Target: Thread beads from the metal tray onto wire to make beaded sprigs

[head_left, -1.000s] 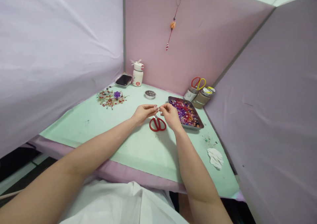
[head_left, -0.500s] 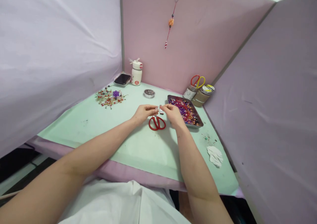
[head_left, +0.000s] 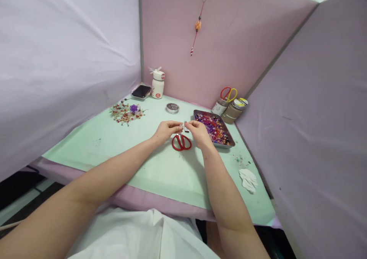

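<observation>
My left hand (head_left: 168,131) and my right hand (head_left: 200,132) face each other over the middle of the table, fingertips a small gap apart. Both are closed in a pinch. What the left fingers hold is too small to make out, and so is whatever the right fingers pinch. A small whitish piece with a dark end (head_left: 186,127) shows just beside the right fingertips; I cannot tell if it is held or lies behind them. Right below the hands lie red-handled scissors (head_left: 181,142), their blades mostly hidden.
Right of my hands sits a metal tray (head_left: 229,145) of coloured beads. Behind stand a jar with scissors (head_left: 220,107) and a lidded jar (head_left: 233,112). Strung beads (head_left: 126,113), a phone (head_left: 141,91), a white bottle (head_left: 158,85), a round tin (head_left: 172,108) and a white cloth (head_left: 248,180) surround the work area.
Both hands stay in nearly the same pinched pose, with hardly any finger movement. The whole view has shifted very slightly.
</observation>
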